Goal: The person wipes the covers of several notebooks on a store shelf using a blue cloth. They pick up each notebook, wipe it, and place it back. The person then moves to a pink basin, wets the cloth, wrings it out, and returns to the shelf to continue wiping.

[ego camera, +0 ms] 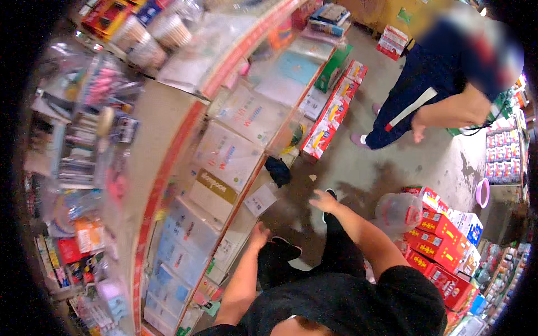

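My left hand hangs beside the lower edge of a shelf unit, with nothing seen in it and its fingers a little apart. Just beyond it, a white box with printing juts from the bottom shelf toward the aisle. My right hand is held out over the floor above my shoe, empty, its fingers spread. White packages, a box with a gold band and blue-and-white packages fill the shelf to my left. A dark crumpled item lies at the shelf's foot.
Red cartons are stacked on my right, beside a clear plastic jug. Another person stands ahead in the aisle. Red-and-white boxes line the shelf's foot. A pink basin is farther right.
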Tool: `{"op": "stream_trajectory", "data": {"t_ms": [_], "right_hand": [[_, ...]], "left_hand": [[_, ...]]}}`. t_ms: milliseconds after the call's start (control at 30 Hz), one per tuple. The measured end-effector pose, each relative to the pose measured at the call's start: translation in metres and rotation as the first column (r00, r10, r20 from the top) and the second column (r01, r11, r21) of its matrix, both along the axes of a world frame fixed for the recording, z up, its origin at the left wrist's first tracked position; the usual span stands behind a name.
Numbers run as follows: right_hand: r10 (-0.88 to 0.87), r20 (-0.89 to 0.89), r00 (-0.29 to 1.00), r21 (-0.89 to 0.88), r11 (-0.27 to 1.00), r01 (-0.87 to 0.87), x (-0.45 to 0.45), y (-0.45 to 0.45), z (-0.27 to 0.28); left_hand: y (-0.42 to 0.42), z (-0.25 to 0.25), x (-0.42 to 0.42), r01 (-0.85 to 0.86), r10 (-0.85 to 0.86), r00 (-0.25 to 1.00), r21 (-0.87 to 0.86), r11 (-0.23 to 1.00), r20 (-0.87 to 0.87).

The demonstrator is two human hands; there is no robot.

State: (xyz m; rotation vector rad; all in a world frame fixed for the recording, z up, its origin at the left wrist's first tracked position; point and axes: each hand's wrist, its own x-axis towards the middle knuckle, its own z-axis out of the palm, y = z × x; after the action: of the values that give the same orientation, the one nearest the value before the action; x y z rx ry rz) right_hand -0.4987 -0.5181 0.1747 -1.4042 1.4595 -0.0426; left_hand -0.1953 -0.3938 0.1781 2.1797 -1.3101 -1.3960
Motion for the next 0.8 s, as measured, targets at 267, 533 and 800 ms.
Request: {"op": "stream_trajectory", "data": {"t_ms": [267, 533, 800], "right_hand": [[0.282, -0.277, 0.919, -0.403, 0.834, -0.377, 0.149, -0.113, -0.233], [-0.041, -0.352, 0.935, -0.742, 0.621, -0.252, 0.225, -0.119, -0.348], [0.088, -0.077, 0.993, -0.319, 0.941, -0.108, 0.153, -0.159, -0.343]], "left_hand": [[-0.102, -0.320, 0.131, -0.289, 0.159, 0.902, -0.288, 0.913, -0.401], [-0.209, -0.440, 0.219, -0.915, 0.540, -0.082, 0.278, 0.293, -0.838], [-0.239, -0.399, 0.162, -0.615, 0.623, -0.023, 0.503, 0.607, -0.782]]}}
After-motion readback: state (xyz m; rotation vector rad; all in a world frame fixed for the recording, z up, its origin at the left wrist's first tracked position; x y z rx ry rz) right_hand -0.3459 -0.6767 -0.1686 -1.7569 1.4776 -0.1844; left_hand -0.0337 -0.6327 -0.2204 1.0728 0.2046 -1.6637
